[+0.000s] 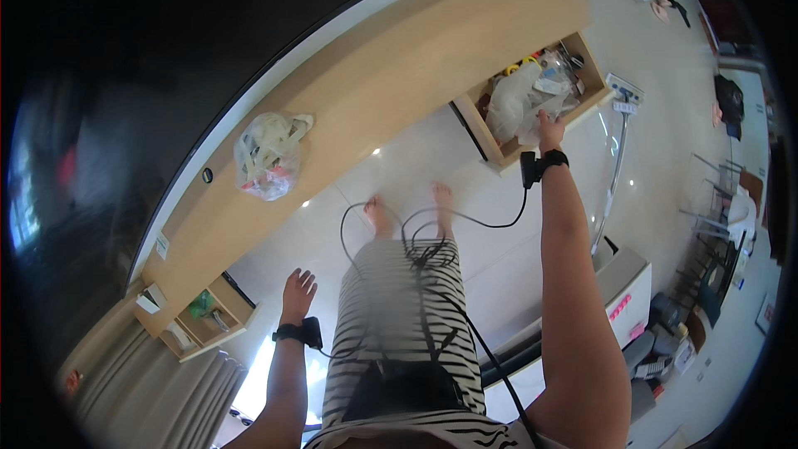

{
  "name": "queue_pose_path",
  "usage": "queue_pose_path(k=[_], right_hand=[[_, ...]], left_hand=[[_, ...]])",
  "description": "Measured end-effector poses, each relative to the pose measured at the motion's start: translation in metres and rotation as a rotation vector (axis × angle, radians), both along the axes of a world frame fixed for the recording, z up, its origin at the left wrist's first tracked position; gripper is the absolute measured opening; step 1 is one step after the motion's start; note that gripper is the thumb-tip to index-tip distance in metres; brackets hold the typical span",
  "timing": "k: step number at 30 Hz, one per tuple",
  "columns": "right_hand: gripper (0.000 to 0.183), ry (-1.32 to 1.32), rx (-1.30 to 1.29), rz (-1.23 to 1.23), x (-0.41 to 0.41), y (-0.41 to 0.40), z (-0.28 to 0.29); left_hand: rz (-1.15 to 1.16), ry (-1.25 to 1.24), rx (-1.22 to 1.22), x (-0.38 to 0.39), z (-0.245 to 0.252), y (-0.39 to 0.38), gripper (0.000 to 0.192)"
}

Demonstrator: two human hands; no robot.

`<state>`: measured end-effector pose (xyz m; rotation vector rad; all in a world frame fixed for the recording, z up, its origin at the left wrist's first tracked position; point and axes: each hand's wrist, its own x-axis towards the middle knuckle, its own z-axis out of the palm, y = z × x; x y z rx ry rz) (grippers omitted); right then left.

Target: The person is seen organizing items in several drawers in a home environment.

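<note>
My right hand (550, 131) reaches over the front of a pulled-out wooden drawer (595, 65). Its fingers meet the edge of a clear, crumpled plastic bag (514, 103); whether they grip it is hard to see. Around that bag lie yellow-handled scissors (520, 67), more clear packaging (557, 75) and other small items, partly covered. My left hand (299, 293) hangs beside my leg with its fingers loosely spread, holding nothing. Another see-through plastic bag (269, 156), stuffed with whitish and red contents, sits on the long wooden cabinet top (380, 87).
Black cables (424, 255) run from my wrist devices across my lap. A second open drawer (215, 318) juts out at left, holding a green bag. Beyond the right drawer, a flat mop (617, 149) stands on the tiled floor. A white cabinet (629, 287) is at right.
</note>
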<state>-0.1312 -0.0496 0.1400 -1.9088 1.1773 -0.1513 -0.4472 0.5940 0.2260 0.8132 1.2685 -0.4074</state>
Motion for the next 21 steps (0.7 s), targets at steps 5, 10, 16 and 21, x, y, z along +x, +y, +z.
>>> queue_pose_path(k=[5,10,16,21], right_hand=[[0.088,0.01,0.069,0.0,0.029,0.004,-0.003],[0.089,0.237,0.007,-0.427,-0.035,-0.038,-0.046],[0.099,-0.117,1.141,-0.049,-0.041,-0.022,-0.013],[0.097,-0.023,1.089,-0.304,-0.016,-0.031,-0.043]], left_hand=[[0.028,-0.011,0.027,-0.011,0.019,-0.044,0.043],[0.121,0.091,-0.064,-0.02,-0.01,-0.115,0.043],[0.097,0.007,-0.112,-0.022,0.0,-0.143,0.043],[0.159,0.008,-0.057,-0.025,0.001,-0.158,0.044]])
